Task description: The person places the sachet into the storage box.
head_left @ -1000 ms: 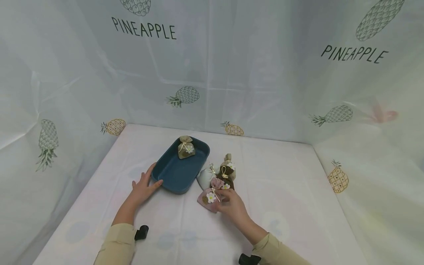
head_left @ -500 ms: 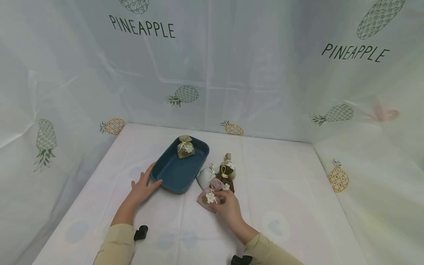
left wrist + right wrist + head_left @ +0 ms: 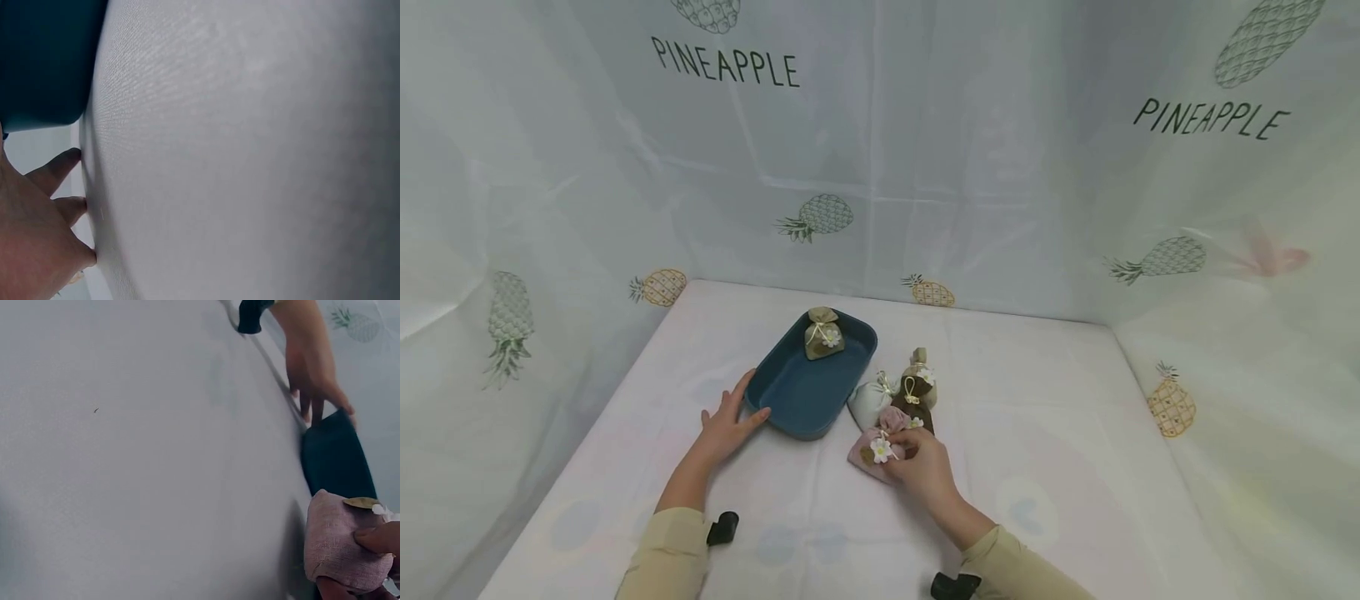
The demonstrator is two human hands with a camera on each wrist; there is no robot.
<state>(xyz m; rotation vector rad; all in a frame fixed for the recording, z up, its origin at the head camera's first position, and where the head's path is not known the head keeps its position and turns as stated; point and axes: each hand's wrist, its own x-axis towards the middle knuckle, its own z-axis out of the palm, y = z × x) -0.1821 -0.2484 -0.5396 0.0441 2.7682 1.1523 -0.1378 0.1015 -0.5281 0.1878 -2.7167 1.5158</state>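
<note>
My left hand (image 3: 724, 429) rests spread at the near left corner of a dark blue tray (image 3: 797, 404), thumb along its near rim. In the left wrist view several fingertips of that hand (image 3: 37, 231) touch the cloth beside the tray (image 3: 44, 62). My right hand (image 3: 925, 471) pinches a pink drawstring pouch (image 3: 865, 458) with a white flower. Seen from the right wrist, the thumb (image 3: 378, 537) presses on the pink pouch (image 3: 334, 540). A white pouch (image 3: 867, 406), a dark brown pouch (image 3: 913, 411) and a beige pouch (image 3: 930, 395) lie bunched just beyond it.
Inside the tray, toward its far end, sits a tan pouch (image 3: 824, 340) with a white flower. A pale patterned cloth (image 3: 1037, 417) covers the table. White curtains (image 3: 1000, 167) printed with pineapples hang behind and at both sides.
My right hand and forearm have shifted slightly left, its fingers coming in closer around the pink pouch's tied neck. The left hand, the tray and the other pouches stay put.
</note>
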